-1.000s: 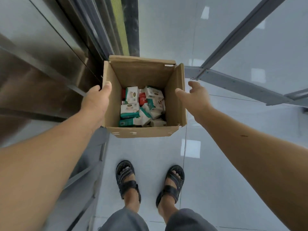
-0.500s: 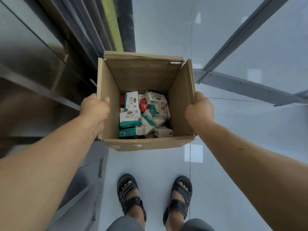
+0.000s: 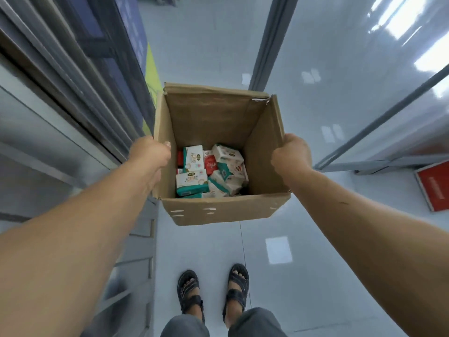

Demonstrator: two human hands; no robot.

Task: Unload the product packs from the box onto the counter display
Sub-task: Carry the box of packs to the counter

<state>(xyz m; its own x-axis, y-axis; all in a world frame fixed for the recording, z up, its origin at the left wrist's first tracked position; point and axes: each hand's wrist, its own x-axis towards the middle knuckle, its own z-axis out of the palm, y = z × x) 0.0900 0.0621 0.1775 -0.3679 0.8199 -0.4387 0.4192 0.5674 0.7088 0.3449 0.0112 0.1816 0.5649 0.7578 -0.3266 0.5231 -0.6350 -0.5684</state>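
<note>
An open brown cardboard box hangs in the air in front of me, above the floor. My left hand grips its left wall at the rim, thumb inside. My right hand grips the right wall at the rim. At the bottom of the box lie several product packs, white with green or red print, piled loosely.
A metal counter or cabinet front runs along the left. Grey metal frame bars cross the glossy pale floor ahead and to the right. A red flat item lies at the right edge. My sandalled feet stand below the box.
My right hand reached the box's right wall and took hold of it. Both hands lifted the box up and toward me; the view shifted forward.
</note>
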